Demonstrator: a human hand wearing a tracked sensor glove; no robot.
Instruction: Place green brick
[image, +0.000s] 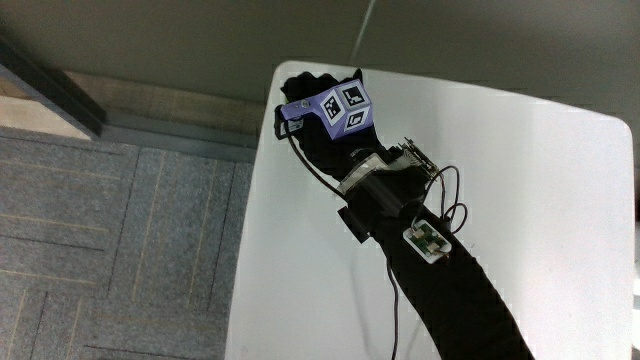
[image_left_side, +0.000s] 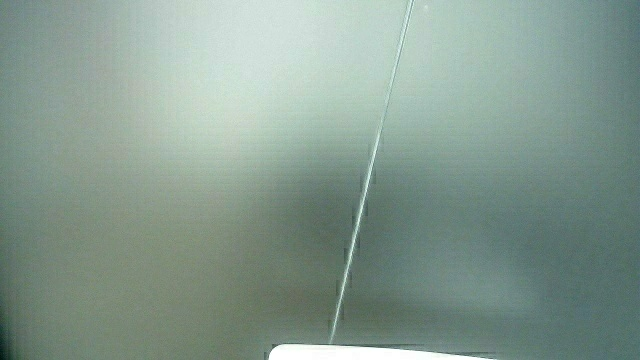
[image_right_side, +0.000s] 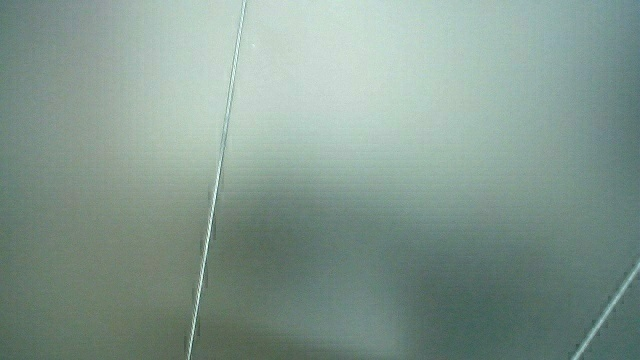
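In the main view the hand (image: 318, 125) in its black glove reaches over a corner of the white table (image: 540, 170), at the edge farthest from the person. The patterned cube (image: 335, 108) on its back faces up. The forearm (image: 455, 295) stretches across the table toward the person. No green brick shows in any view; the hand and cube cover whatever lies under them. Both side views show only a pale wall, and in a side view a sliver of the table's edge (image_left_side: 380, 352) appears.
Grey carpet floor (image: 120, 240) lies beside the table's edge. A small white device (image: 428, 240) and thin black cables sit on the wrist. A dark strip (image: 60, 95) runs along the floor near the wall.
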